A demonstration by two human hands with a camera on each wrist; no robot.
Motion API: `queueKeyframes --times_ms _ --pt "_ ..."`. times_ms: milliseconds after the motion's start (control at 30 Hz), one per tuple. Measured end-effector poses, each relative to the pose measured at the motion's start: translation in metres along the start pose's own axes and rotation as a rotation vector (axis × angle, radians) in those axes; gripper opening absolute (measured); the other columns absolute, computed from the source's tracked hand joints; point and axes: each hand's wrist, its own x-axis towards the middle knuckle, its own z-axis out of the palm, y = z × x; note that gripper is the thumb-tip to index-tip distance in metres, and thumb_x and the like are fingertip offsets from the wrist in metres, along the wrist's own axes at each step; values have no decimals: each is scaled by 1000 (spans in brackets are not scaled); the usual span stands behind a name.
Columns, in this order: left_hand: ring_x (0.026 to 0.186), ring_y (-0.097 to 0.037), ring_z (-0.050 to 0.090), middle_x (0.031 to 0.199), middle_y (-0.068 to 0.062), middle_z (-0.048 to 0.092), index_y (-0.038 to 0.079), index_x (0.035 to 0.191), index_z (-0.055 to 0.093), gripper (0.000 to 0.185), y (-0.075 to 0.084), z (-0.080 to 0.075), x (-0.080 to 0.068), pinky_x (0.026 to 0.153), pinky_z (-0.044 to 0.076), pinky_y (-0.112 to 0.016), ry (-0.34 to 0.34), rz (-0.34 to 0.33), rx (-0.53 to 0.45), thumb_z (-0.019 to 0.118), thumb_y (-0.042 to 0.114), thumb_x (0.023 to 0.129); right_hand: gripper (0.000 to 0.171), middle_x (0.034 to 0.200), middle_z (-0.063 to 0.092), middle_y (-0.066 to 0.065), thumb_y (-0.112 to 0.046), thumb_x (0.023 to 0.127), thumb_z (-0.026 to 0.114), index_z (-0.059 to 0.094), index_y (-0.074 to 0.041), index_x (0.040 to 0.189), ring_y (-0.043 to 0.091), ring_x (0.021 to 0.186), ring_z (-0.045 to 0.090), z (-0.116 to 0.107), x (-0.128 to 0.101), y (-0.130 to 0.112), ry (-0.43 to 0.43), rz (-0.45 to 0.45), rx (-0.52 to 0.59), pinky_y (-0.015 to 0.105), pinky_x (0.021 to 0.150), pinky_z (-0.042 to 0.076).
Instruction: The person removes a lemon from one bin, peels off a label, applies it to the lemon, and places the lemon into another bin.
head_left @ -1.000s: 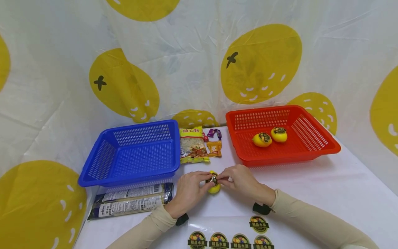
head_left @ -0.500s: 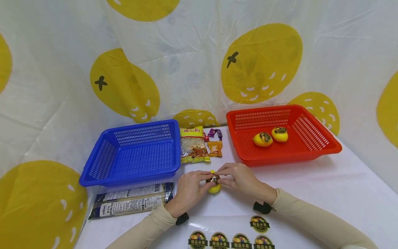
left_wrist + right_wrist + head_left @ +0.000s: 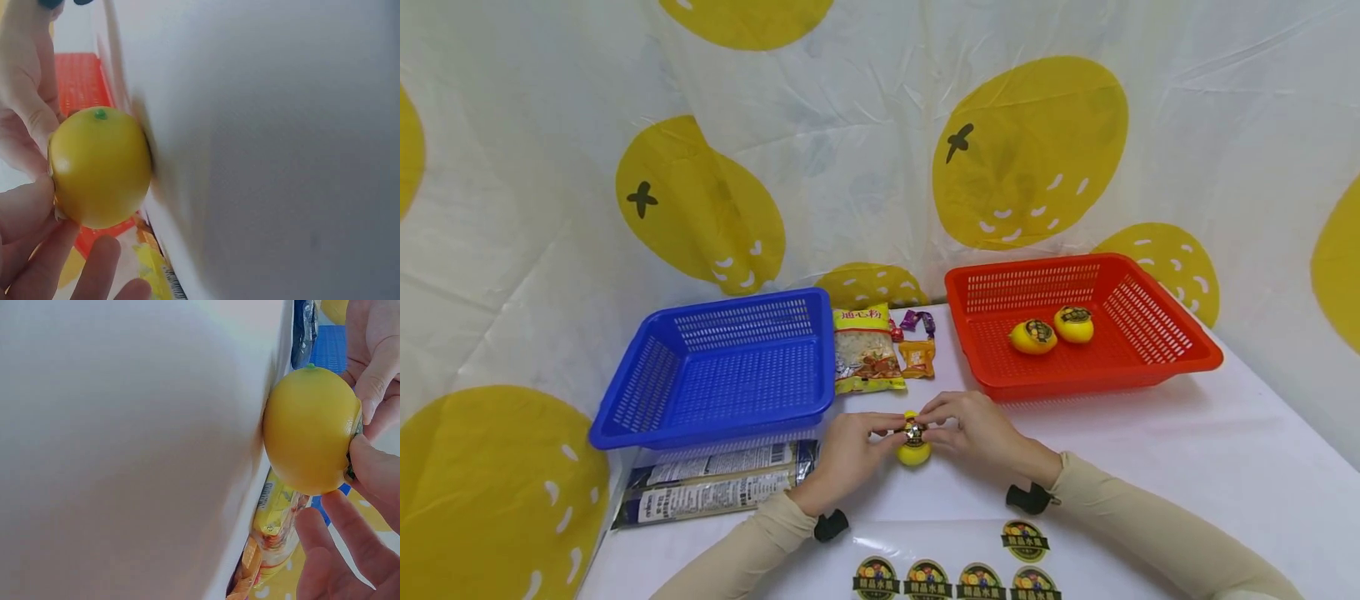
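A yellow lemon [image 3: 913,454] stands on the white table between the two hands, its green-tipped end showing in both wrist views. On its top lies a round black-and-gold fruit sticker [image 3: 914,433] with a banner across it. The left hand [image 3: 852,450] holds the sticker's left edge between thumb and index finger, against the lemon. At the opposite edge, the right hand [image 3: 973,429] does the same with its thumb and fingertips. A bit of the sticker's edge [image 3: 350,464] shows under the right thumb. The other fingers spread beside the lemon.
A red basket [image 3: 1090,379] holds two stickered lemons [image 3: 1033,337]. To the left is a blue basket [image 3: 722,429], with long dark packs [image 3: 715,498] before it. A yellow pasta bag [image 3: 868,350] and small sweets [image 3: 917,358] lie between them. A sticker sheet [image 3: 955,542] lies in front.
Both hands stay at the lemon. The left fingers have drawn back slightly, and more of the sticker and lemon shows. The right fingers have shifted a little on the sticker's edge.
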Motion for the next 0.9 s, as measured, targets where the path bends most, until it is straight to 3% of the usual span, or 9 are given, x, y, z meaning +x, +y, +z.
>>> queueKeyframes --times_ms 167,333,533,800,900 --pt "109 -16 74 114 5 78 18 108 81 20 -3 1 0 84 60 -29 7 -4 -29 80 20 89 24 105 80 -3 -23 84 85 82 -15 105 14 94 75 0 -1 0 32 22 4 38 83 60" --pt "109 -18 75 113 3 79 16 106 81 18 -4 2 1 89 60 -32 15 0 -22 81 18 88 20 108 80 -3 -23 86 82 83 -15 105 19 104 75 1 0 -1 3 27 -31 43 92 59" --pt "111 -19 74 115 2 79 14 105 81 17 -4 1 1 85 60 -31 10 1 -44 80 16 89 20 111 79 -1 -22 89 80 82 -15 108 19 106 73 2 0 -2 -15 11 -54 42 93 58" --pt "114 -21 73 120 -2 77 12 106 81 17 -4 0 2 79 61 -28 -22 -3 -100 79 18 90 35 110 79 -6 -39 80 87 83 -17 107 16 105 73 5 -3 -4 22 97 -12 42 92 56" --pt "104 -18 75 122 -2 76 12 107 81 22 -5 1 1 70 57 -23 -42 -11 -116 80 25 89 35 107 79 -7 -42 79 87 83 -18 104 15 102 73 7 -3 -4 38 100 -16 39 90 57"
